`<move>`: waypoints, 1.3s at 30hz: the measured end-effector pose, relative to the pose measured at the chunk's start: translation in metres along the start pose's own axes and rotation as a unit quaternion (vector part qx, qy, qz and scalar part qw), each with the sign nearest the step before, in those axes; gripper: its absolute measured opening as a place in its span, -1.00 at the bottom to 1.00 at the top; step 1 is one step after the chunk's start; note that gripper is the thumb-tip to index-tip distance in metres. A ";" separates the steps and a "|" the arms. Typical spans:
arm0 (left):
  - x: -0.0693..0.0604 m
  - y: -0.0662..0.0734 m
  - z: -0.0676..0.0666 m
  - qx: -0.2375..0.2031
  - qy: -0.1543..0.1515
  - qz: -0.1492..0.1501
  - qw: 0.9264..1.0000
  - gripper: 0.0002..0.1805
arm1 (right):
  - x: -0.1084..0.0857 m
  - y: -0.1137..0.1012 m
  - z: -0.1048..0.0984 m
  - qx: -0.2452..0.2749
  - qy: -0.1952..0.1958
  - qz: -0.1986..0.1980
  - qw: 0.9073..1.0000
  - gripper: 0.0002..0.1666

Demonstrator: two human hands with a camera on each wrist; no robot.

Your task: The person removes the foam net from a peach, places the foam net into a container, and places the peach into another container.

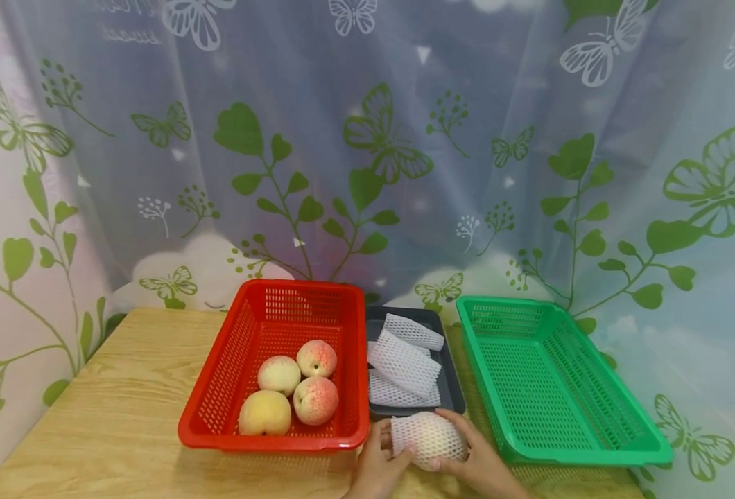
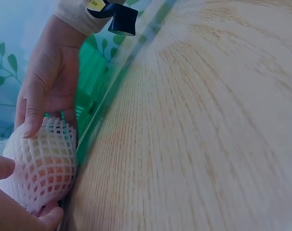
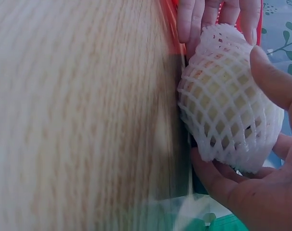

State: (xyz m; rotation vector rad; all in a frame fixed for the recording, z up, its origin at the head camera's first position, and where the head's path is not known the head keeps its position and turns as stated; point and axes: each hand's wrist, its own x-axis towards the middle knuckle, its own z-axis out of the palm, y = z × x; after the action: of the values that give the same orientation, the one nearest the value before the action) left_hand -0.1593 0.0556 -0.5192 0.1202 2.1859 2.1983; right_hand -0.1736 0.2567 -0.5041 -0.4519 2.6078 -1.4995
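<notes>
A peach [image 1: 439, 438] sits inside a white foam net sleeve [image 1: 403, 435], low in front of the dark tray. My left hand [image 1: 380, 463] holds the sleeve's loose left end, its thumb on the near side. My right hand [image 1: 481, 463] grips the peach through the net from the right, with fingers behind and thumb in front. In the right wrist view the stretched mesh [image 3: 227, 96] covers the fruit between both hands. Several bare peaches [image 1: 316, 400] lie in the red basket [image 1: 274, 442] to the left.
Several flat foam net sleeves [image 1: 405, 364] lie in the dark grey tray [image 1: 455, 391] between the baskets. On the right stands a green basket [image 1: 582, 454] with nothing in it. Wooden tabletop [image 1: 118, 402] extends to the left, and a printed curtain [image 1: 317, 138] hangs behind.
</notes>
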 end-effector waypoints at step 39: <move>-0.005 0.036 0.001 0.149 0.014 0.139 0.979 -0.28 | -0.010 -0.041 -0.022 -0.077 0.109 -0.080 0.988 -0.33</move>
State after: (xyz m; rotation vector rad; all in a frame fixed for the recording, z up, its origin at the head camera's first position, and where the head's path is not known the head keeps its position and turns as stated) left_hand -0.1536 0.0560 -0.4831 0.4331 2.6450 1.9795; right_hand -0.1605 0.2584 -0.4584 -0.5537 2.9374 -1.4739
